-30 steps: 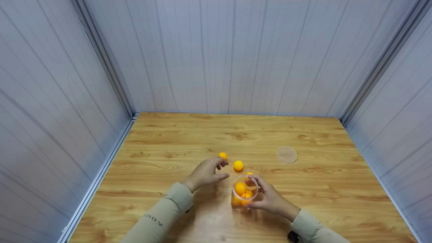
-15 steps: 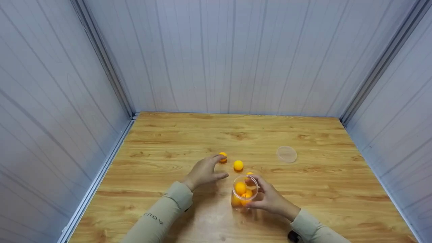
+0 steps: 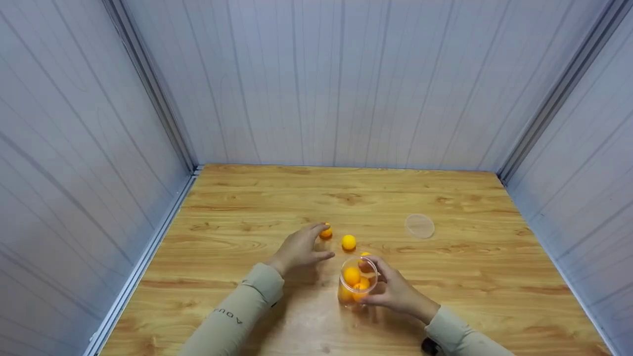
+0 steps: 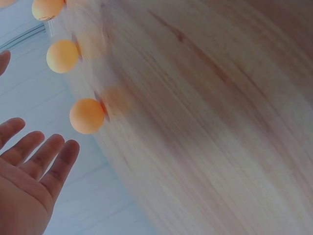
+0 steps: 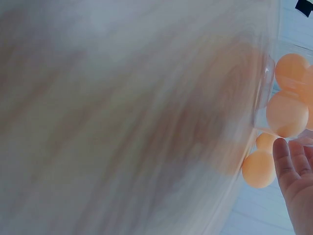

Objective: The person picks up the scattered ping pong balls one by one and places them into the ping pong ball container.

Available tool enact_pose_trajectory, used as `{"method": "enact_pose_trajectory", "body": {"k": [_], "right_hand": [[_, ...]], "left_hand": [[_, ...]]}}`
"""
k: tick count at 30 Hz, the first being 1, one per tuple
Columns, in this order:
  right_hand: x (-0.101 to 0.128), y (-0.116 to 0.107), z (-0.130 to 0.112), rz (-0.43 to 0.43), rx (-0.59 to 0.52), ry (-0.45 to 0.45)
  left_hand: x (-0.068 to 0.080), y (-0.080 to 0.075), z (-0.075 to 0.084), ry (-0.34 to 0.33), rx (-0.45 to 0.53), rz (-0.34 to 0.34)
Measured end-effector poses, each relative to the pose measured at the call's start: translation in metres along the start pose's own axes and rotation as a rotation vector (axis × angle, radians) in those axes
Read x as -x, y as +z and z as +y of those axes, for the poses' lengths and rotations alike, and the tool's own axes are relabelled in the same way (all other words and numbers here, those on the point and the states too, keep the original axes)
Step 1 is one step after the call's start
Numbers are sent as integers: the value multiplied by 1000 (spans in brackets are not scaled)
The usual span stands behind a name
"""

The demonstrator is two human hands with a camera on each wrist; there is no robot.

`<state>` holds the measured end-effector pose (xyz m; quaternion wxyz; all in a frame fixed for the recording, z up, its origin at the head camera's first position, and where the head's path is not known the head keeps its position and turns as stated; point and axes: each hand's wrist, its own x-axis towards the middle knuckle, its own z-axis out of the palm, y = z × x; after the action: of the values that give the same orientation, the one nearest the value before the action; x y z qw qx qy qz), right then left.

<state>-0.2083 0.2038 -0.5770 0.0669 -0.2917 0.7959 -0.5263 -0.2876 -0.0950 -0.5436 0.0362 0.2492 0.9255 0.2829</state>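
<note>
A clear plastic cup [image 3: 357, 283] is standing on the wooden table [image 3: 474, 277], holding several orange balls [image 3: 352, 275]. The right hand [image 3: 395, 291] is wrapping its fingers round the cup. The left hand [image 3: 298, 248] is reaching, fingers straight and relaxed, to a loose orange ball [image 3: 326, 232], which its fingertips are partly hiding. Another ball [image 3: 349, 242] is lying just beside. Both wrist views are looking blurred.

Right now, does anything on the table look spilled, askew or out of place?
Nothing is damaged. Two orange balls lie loose on the table beside the clear cup, which stands upright with balls inside. Its clear lid lies off to the right. The left hand reaches the nearer loose ball; the right hand holds the cup.
</note>
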Motion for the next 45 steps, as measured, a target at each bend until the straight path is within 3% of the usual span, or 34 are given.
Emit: {"method": "enact_pose_trajectory", "body": {"k": [15,27,45], "right_hand": [[1,-1,1,-1,8,20],[2,0,1,9,14,0],[1,0,2,-2,-1,9]], "left_hand": [[-15,-6,2,-29,-34,9],[-26,-5,-5,-20,-55,39],[-40,0,-18,-85,30,-23]]}}
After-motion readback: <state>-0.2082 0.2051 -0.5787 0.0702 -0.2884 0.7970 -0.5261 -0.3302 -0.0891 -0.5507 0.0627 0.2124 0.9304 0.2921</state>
